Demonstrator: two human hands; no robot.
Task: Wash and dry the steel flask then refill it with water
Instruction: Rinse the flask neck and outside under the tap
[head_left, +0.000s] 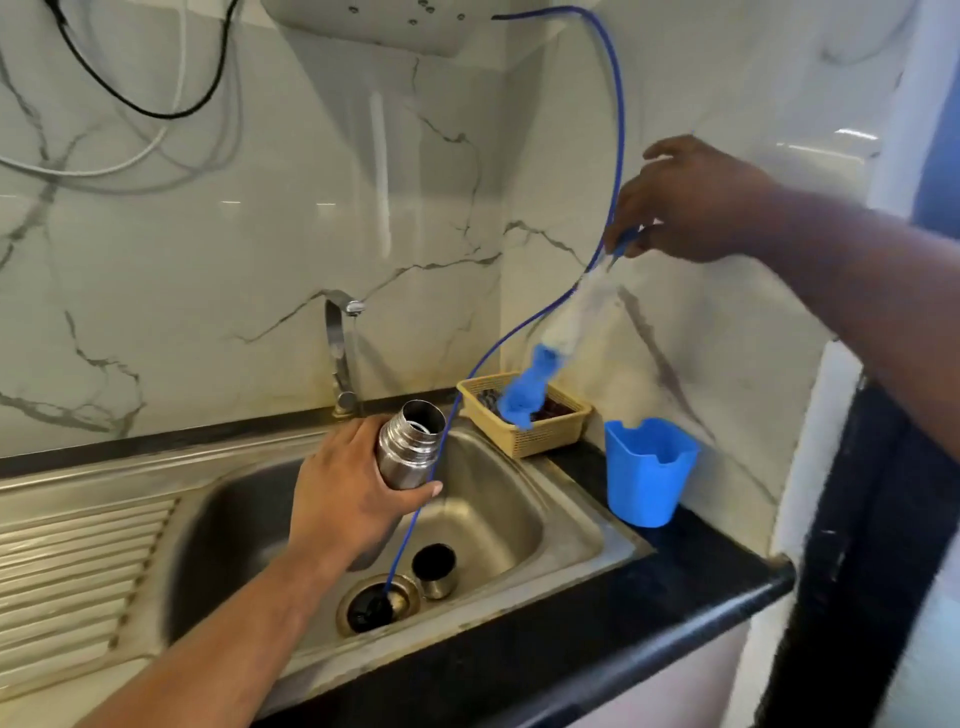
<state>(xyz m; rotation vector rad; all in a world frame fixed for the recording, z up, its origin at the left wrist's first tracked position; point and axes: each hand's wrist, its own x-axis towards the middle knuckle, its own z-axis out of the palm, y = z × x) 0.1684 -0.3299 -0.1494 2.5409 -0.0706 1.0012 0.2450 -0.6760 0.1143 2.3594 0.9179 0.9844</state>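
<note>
While the left grip is closed around the lower body of the steel flask, the neck and open mouth of the flask stick out above the fingers, leaning a little to the far right. The thumb lies across the near side of the flask. The flask is in the air over the left part of the sink, just near of the tap. Its inside looks dark, and I cannot tell if it holds anything.

The right grip is high at the right, well apart from the flask, and pinches the blue handle end of a bottle brush. The brush hangs down to the left and is blurred. Its white middle part ends in a blue tip just over the yellow basket. I cannot tell if the tip touches the basket.

The basket stands on the black tabletop at the far right corner of the sink and holds some dark things, too unclear to name. To its right a blue cup stands upright near the wall, and only its inner wall shows. In the sink basin the flask cap stands just beside the drain. A thin blue tube comes down from above, passes the flask on its right side, and ends in the drain.
</note>
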